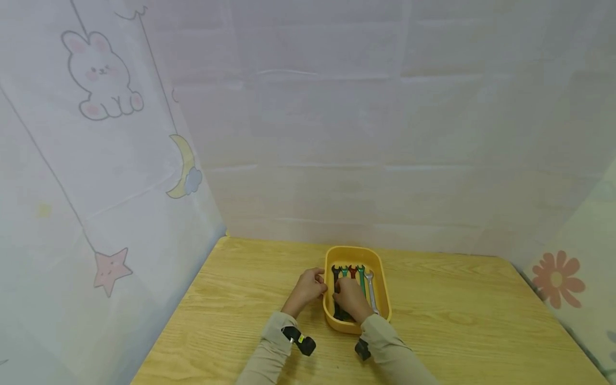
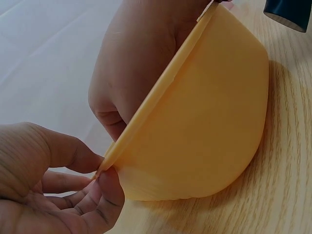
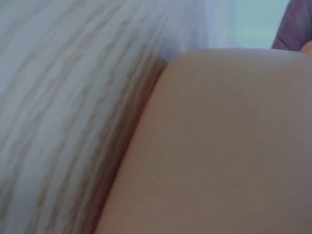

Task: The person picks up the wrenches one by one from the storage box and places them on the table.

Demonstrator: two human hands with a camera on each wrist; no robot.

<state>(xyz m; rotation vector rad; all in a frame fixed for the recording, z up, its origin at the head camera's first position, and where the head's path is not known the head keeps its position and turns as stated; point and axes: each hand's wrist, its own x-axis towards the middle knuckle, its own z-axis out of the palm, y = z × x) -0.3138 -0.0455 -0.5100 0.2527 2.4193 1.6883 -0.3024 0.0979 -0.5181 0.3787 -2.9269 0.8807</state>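
A yellow tray [image 1: 385,291] stands on the wooden table and holds a row of open-end wrenches. From left to right lie a black wrench [image 1: 336,271], a green one, a red wrench [image 1: 353,270], another green wrench [image 1: 362,275] and a silver wrench [image 1: 371,294]. My left hand [image 1: 309,287] pinches the tray's left rim between thumb and fingers, plain in the left wrist view. Inside the tray, my right hand [image 1: 351,297] is bent down over the black wrench, fingers curled; I cannot tell whether it grips it. The right hand covers the middle of several wrenches.
The wooden tabletop [image 1: 452,315] extends on both sides of the tray. Behind it hangs a pale sheet [image 1: 337,133], with printed panels at left and right. Dark wrist devices [image 1: 299,340] sit on both sleeves. The tray's wall [image 3: 209,146] fills much of the right wrist view.
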